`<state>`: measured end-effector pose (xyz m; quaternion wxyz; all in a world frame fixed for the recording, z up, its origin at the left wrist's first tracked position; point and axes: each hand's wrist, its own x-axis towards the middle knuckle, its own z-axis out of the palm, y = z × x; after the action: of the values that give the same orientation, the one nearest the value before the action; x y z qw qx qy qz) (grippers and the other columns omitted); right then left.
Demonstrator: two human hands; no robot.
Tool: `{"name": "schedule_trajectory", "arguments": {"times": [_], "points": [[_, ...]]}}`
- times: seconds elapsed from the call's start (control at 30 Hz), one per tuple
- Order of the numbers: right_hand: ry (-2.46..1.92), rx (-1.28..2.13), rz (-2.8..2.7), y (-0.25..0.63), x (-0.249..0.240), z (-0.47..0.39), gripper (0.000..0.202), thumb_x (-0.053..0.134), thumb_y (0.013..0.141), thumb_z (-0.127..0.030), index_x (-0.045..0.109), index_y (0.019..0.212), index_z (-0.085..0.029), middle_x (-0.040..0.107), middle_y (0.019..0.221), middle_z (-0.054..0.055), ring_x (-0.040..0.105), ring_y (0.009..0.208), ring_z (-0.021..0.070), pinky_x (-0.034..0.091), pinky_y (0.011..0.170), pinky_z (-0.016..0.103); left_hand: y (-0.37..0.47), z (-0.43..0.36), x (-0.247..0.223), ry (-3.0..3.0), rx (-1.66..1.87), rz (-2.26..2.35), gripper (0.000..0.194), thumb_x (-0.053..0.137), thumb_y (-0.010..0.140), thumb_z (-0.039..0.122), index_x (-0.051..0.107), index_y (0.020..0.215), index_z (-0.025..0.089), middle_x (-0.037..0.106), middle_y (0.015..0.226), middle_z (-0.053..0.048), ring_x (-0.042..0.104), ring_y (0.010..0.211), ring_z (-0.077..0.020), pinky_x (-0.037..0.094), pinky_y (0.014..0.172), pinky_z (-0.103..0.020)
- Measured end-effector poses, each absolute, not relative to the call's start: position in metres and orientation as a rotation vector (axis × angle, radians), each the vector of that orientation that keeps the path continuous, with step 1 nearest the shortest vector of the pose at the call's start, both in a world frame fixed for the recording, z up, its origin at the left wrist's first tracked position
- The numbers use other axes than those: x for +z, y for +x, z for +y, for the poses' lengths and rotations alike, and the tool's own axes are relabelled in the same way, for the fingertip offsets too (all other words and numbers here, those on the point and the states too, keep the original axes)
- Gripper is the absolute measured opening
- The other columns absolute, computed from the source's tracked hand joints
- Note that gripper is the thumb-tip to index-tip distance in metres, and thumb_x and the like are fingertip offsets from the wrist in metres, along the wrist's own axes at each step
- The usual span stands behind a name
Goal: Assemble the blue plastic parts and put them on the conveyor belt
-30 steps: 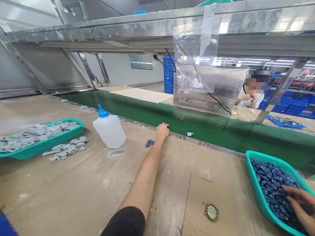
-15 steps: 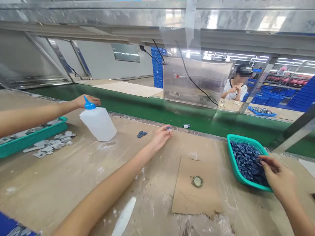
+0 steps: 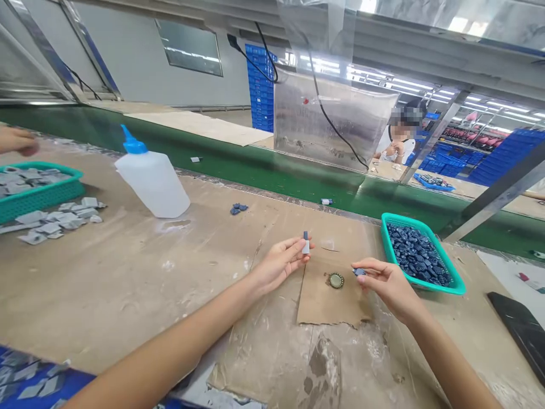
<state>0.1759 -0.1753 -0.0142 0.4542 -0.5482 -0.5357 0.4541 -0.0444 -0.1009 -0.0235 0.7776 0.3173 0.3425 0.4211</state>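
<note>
The left bottle (image 3: pixel 155 184) looks smooth, translucent plastic; the right basket (image 3: pixel 457 287), glossy plastic, its pieces (image 3: pixel 417 255) shiny. The near card (image 3: pixel 315 308) is matt, rough-edged cardboard; the far panel (image 3: pixel 298 128), smudged, shiny metal.

We hold a small white block with a dark-blue top (image 3: pixel 305 246) nearly upright in our left fingers (image 3: pixel 294 249); apart from it, our right fingers (image 3: pixel 371 263) pinch a small, chunky dark-blue piece (image 3: pixel 359 272), partly covered by their grip.
</note>
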Motion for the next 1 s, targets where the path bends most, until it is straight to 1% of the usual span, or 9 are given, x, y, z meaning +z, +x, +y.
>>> {"name": "schedule_trajectory", "arguments": {"times": [0.1, 0.2, 0.3, 0.43, 0.63, 0.7, 0.87, 0.93, 1.0], "points": [[-1.315, 1.217, -1.271, 0.173, -0.014, -0.173, 0.032, 0.070, 0.066, -0.034, 0.065, 0.091, -0.016, 0.057, 0.060, 0.000, 0.050, 0.053, 0.0115, 0.041, 0.053, 0.025, -0.047, -0.102, -0.021, 0.695, 0.933, 0.734, 0.018, 0.060, 0.075, 0.007, 0.063, 0.093, 0.010, 0.064, 0.091, -0.008, 0.058, 0.066, -0.0059, 0.050, 0.065, -0.016], [-1.276, 1.189, -1.261, 0.168, -0.012, -0.168, 0.029, 0.071, 0.067, -0.033, 0.062, 0.090, -0.017, 0.062, 0.070, 0.002, 0.055, 0.061, 0.0129, 0.044, 0.059, 0.026, -0.048, -0.105, -0.019, 0.705, 0.897, 0.722, 0.027, 0.062, 0.071, 0.002, 0.063, 0.096, 0.012, 0.063, 0.089, -0.006, 0.058, 0.066, -0.0063, 0.050, 0.066, -0.017], [-1.178, 1.242, -1.201, 0.163, -0.014, -0.162, 0.026, 0.074, 0.065, -0.031, 0.061, 0.084, -0.019, 0.063, 0.077, 0.002, 0.057, 0.063, 0.0123, 0.046, 0.061, 0.025, -0.047, -0.108, -0.020, 0.720, 0.872, 0.716, 0.027, 0.063, 0.069, 0.003, 0.064, 0.095, 0.012, 0.063, 0.085, -0.005, 0.057, 0.065, -0.0063, 0.050, 0.067, -0.018], [-1.155, 1.303, -1.105, 0.163, -0.019, -0.160, 0.026, 0.077, 0.060, -0.028, 0.067, 0.081, -0.017, 0.063, 0.077, 0.004, 0.056, 0.061, 0.0103, 0.047, 0.061, 0.022, -0.046, -0.112, -0.021, 0.770, 0.885, 0.736, 0.033, 0.069, 0.061, 0.003, 0.065, 0.093, 0.012, 0.062, 0.086, -0.004, 0.057, 0.066, -0.0072, 0.049, 0.070, -0.021], [-1.145, 1.390, -1.117, 0.167, -0.019, -0.167, 0.026, 0.075, 0.064, -0.032, 0.070, 0.086, -0.018, 0.061, 0.067, 0.003, 0.054, 0.055, 0.0112, 0.045, 0.050, 0.021, -0.045, -0.116, -0.023, 0.842, 0.901, 0.708, 0.041, 0.074, 0.058, 0.013, 0.065, 0.098, 0.014, 0.061, 0.097, -0.005, 0.057, 0.072, -0.0087, 0.048, 0.077, -0.026], [-1.170, 1.343, -1.146, 0.166, -0.021, -0.168, 0.025, 0.073, 0.066, -0.034, 0.069, 0.085, -0.019, 0.061, 0.070, 0.003, 0.055, 0.056, 0.0119, 0.045, 0.049, 0.022, -0.045, -0.117, -0.025, 0.858, 0.891, 0.696, 0.041, 0.075, 0.057, 0.015, 0.065, 0.097, 0.015, 0.060, 0.098, -0.005, 0.056, 0.073, -0.0092, 0.048, 0.077, -0.026], [-1.296, 1.142, -1.376, 0.164, -0.028, -0.166, 0.019, 0.068, 0.071, -0.034, 0.067, 0.083, -0.019, 0.060, 0.090, 0.005, 0.057, 0.065, 0.0132, 0.049, 0.064, 0.028, -0.045, -0.117, -0.026, 0.865, 0.880, 0.676, 0.041, 0.076, 0.055, 0.017, 0.066, 0.095, 0.015, 0.060, 0.100, -0.005, 0.056, 0.072, -0.0090, 0.048, 0.076, -0.027], [-1.333, 0.946, -1.592, 0.163, -0.027, -0.166, 0.018, 0.060, 0.077, -0.033, 0.066, 0.085, -0.019, 0.060, 0.092, 0.006, 0.057, 0.069, 0.0160, 0.048, 0.066, 0.031, -0.045, -0.118, -0.025, 0.885, 0.886, 0.671, 0.042, 0.076, 0.056, 0.018, 0.066, 0.096, 0.015, 0.060, 0.103, -0.006, 0.056, 0.074, -0.0097, 0.047, 0.076, -0.027], [-1.357, 0.596, -1.845, 0.160, -0.026, -0.167, 0.015, 0.052, 0.082, -0.028, 0.064, 0.086, -0.019, 0.060, 0.088, 0.007, 0.055, 0.078, 0.0199, 0.047, 0.071, 0.035, -0.045, -0.119, -0.024, 0.914, 0.886, 0.672, 0.042, 0.076, 0.056, 0.019, 0.065, 0.097, 0.016, 0.059, 0.106, -0.006, 0.056, 0.076, -0.0102, 0.047, 0.076, -0.026]]}}
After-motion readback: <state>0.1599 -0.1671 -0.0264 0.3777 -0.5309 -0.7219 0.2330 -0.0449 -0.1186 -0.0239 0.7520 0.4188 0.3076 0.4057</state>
